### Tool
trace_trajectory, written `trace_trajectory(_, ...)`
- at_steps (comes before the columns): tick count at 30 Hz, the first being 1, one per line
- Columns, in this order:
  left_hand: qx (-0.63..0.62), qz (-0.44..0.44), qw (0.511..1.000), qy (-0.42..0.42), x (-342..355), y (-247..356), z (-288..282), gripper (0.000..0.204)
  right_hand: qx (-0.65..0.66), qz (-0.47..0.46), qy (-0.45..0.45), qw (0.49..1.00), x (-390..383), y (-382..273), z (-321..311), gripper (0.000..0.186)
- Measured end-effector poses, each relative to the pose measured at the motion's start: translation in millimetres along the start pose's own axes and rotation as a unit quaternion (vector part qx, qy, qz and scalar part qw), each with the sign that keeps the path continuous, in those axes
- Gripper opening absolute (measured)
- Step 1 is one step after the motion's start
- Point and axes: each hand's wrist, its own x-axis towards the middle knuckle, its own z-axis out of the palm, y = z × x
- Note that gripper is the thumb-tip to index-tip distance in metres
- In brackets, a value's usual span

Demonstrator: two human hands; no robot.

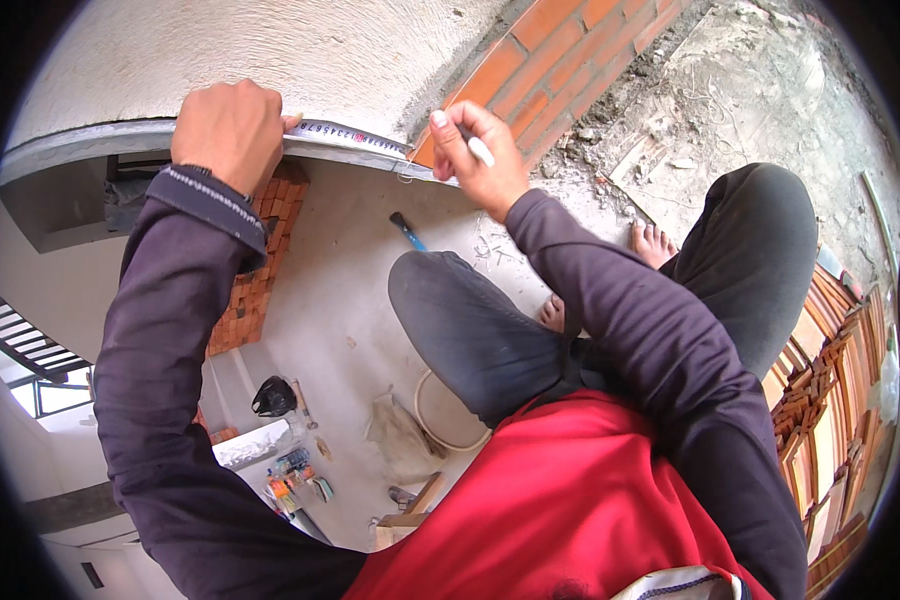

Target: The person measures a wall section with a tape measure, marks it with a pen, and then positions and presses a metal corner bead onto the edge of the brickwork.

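Left hand point(228, 130) curled over measuring tape point(350, 135) | right hand point(492, 172) closed narrow, white pen-like stick point(481, 152) between its fingers | tape lay stretched along grey ledge point(80, 147), right end near brickwork point(545, 60) | measuring seemed in hand; next move apparently called for steady tape, exact mark

Place: building site
Brick wall point(562, 60): unplastered, one o'clock
Floor point(770, 100): debris-strewn, two o'clock
Brick stack point(245, 305): nine o'clock
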Motion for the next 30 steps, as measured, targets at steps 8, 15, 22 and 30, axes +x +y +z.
trace_trajectory(8,0.002,0.007,0.998,0.063,-16.5,1.6,18.3,0.033,0.083,0.028,0.056,0.995,-9.4,42.8,31.6,0.029)
trace_trajectory(15,0.006,0.017,0.997,0.072,-23.2,4.3,12.7,0.032,-0.009,-0.017,0.043,0.999,5.4,58.3,17.9,0.02)
trace_trajectory(22,-0.005,0.04,0.994,0.1,-22.1,-2.2,21.8,0.029,0.022,-0.098,0.104,0.989,12.9,64.3,25.8,0.013)
trace_trajectory(30,0.006,0.047,0.994,0.1,-24.4,-2.7,21.6,0.026,0.125,0.032,0.018,0.992,38.2,53.6,4.6,0.019)
